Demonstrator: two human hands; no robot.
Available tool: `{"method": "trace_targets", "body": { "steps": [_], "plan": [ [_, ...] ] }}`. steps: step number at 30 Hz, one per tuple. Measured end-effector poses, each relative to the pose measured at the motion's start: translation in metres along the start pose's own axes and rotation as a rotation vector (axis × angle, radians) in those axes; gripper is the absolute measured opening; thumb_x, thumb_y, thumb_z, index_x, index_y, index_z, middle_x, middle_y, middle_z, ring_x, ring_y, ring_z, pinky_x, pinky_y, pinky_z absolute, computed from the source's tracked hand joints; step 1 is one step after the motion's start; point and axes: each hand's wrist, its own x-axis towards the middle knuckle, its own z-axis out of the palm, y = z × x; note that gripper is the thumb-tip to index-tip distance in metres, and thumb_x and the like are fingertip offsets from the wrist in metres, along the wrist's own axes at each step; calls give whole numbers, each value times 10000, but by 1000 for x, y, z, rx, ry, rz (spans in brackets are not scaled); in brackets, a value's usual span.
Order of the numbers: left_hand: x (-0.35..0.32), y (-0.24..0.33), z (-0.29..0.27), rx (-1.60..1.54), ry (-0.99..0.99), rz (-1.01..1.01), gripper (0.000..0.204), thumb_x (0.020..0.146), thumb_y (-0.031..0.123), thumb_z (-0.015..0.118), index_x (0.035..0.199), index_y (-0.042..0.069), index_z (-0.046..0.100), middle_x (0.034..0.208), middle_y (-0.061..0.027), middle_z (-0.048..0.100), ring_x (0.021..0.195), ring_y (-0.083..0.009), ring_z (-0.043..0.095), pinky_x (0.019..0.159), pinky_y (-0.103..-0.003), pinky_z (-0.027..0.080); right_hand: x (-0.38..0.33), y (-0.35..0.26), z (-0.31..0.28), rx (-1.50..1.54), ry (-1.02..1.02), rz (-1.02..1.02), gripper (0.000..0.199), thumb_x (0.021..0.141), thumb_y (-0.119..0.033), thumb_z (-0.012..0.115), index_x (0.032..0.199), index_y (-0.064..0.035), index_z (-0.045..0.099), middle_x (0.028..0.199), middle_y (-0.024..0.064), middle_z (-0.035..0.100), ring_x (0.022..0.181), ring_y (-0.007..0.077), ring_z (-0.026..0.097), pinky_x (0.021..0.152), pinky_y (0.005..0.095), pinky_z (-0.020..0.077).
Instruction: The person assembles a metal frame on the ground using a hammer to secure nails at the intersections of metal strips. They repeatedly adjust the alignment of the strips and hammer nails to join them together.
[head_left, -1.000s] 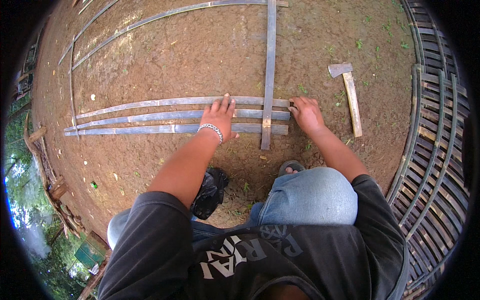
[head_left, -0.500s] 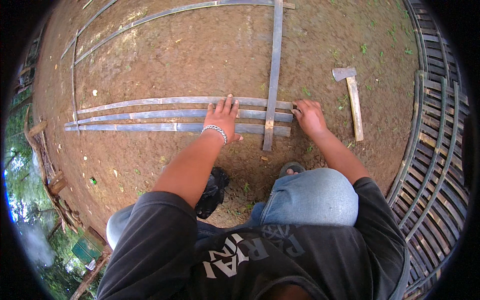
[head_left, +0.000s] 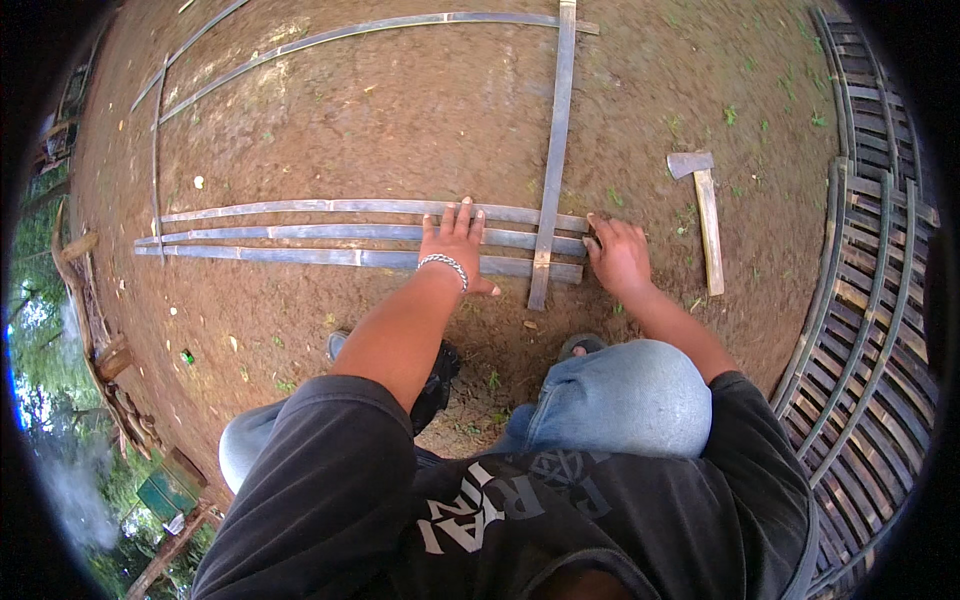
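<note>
Three split bamboo slats lie side by side on the soil in front of me: an upper slat [head_left: 330, 206], a middle slat [head_left: 330, 231] and a lower slat [head_left: 350, 257]. A bamboo crosspiece [head_left: 557, 150] lies across them near their right ends, and a thinner crosspiece [head_left: 157, 150] meets their left ends. My left hand [head_left: 455, 242], wearing a chain bracelet, rests flat on the slats with its fingers apart. At the right ends, the bent fingers of my right hand [head_left: 620, 255] close on the middle slat's tip, close to the upper slat; the exact grip is partly hidden.
A wooden-handled axe [head_left: 708, 230] lies on the ground to the right. Farther off, another long slat [head_left: 350, 32] runs under the crosspiece. Slatted bamboo panels [head_left: 860, 380] line the right edge. A black plastic bag [head_left: 437, 385] sits between my legs; logs [head_left: 85, 310] lie at left.
My left hand has shifted slightly right along the slats. My right hand stays at their ends. The whole view has moved a little, so the ground things appear lower.
</note>
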Motion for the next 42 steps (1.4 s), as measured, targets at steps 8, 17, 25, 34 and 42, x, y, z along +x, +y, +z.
{"method": "trace_targets", "body": {
  "steps": [8,17,25,34,42],
  "plan": [
    [3,-3,15,-47,84,4,1334,711,777,748,1662,112,91,1736,-137,0,1598,-336,57,1263,-572,141,58,-49,-7,-198,-127,-219,640,940,-346,683,1519,-183,466,1554,104,420,1475,301,350,1234,553,218],
    [2,-8,9,-83,47,-3,1282,739,715,775,1661,121,112,1738,-123,36,1596,-327,83,1262,-575,143,93,-89,29,-297,-391,-475,697,1014,-545,489,1614,-234,313,1709,89,188,1584,276,135,1266,585,71],
    [-1,-18,10,-264,58,13,1149,816,554,792,1658,126,137,1736,-96,96,1598,-316,86,1264,-579,145,96,-98,27,-350,-475,-438,738,1008,-591,456,1627,-232,279,1715,67,180,1587,244,129,1265,572,81],
    [-1,-84,39,-385,292,-152,1076,879,561,724,1655,114,127,1731,-161,25,1600,-338,30,1262,-580,131,99,-97,26,-417,-501,-433,731,1004,-523,508,1625,-209,282,1718,67,168,1590,262,113,1252,584,89],
    [3,-142,102,-351,426,-152,1282,730,817,685,1664,170,93,1724,-182,33,1591,-383,26,1246,-637,79,99,-118,26,-463,-537,-400,751,977,-486,557,1621,-199,299,1718,76,168,1589,284,115,1252,590,83]
  ]
}}
